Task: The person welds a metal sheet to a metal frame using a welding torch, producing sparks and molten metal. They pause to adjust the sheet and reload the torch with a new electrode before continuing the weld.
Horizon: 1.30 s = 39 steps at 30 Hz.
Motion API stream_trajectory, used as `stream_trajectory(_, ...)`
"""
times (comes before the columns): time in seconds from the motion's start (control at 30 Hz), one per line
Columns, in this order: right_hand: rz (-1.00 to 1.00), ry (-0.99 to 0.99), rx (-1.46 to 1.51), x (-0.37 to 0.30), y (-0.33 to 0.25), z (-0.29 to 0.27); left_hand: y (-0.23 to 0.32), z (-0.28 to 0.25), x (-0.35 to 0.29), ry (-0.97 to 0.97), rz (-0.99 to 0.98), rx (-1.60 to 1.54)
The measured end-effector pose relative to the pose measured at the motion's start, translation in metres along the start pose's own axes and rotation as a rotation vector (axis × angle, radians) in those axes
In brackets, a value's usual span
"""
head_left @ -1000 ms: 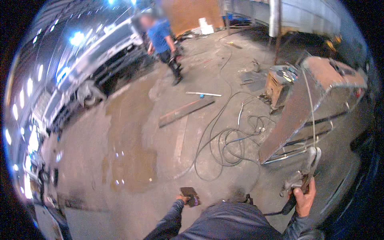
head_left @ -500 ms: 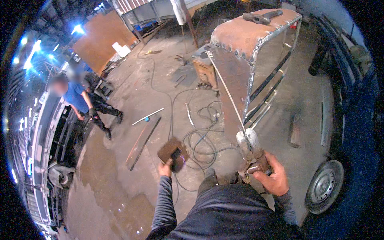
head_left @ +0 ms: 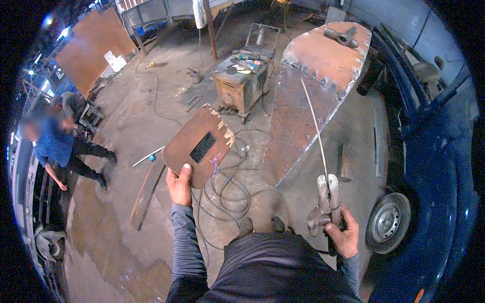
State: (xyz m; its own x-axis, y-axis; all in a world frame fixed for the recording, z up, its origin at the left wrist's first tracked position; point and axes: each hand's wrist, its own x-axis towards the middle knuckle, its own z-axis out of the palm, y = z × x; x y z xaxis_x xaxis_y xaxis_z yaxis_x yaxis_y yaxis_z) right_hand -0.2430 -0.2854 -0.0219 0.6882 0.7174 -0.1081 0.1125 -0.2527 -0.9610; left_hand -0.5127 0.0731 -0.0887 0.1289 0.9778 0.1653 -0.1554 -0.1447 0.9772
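Note:
My left hand (head_left: 180, 190) is closed on the lower edge of a brown welding shield (head_left: 177, 146) with a dark rectangular window and chipped corner. In my right hand (head_left: 345, 235) is a welding electrode holder (head_left: 324, 202), worn and pale at its jaws. A thin welding rod (head_left: 316, 123) sticks out of those jaws, pointing away from me. Its far end shows over a tall rusty sheet-metal panel (head_left: 295, 118); whether it touches cannot be told. Weld beads line the panel's edge and its joint with an orange-brown top plate (head_left: 316, 50). A hammer (head_left: 342, 38) lies on that plate.
Cables (head_left: 237, 189) lie coiled on the floor ahead of my feet. A boxy metal cabinet (head_left: 240, 83) with tools on top stands beyond. At right is a dark blue vehicle (head_left: 439, 202) and a wheel (head_left: 388, 222). A person in blue (head_left: 53, 146) stands at far left.
My left hand has raised the welding shield and turned its broad face into view. The electrode holder stays in my right hand. The whole view has shifted, showing more of the cabinet.

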Motion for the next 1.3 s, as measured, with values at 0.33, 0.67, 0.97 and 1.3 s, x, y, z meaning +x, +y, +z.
stream_trajectory(0.33,0.010,0.027,-0.013,0.000,0.002,0.032,-0.046,-0.022,0.001,-0.047,-0.152,0.154)
stream_trajectory(0.67,0.040,-0.276,0.087,0.027,0.013,0.044,-0.022,-0.024,-0.085,-0.573,-0.202,1.013)
stream_trajectory(0.97,0.096,-0.551,0.047,0.067,0.103,0.060,-0.037,-0.030,-0.162,-0.600,-0.541,0.987)
stream_trajectory(1.3,0.023,-0.516,0.080,0.063,0.094,0.051,-0.136,-0.012,-0.125,-0.753,-0.434,1.160)
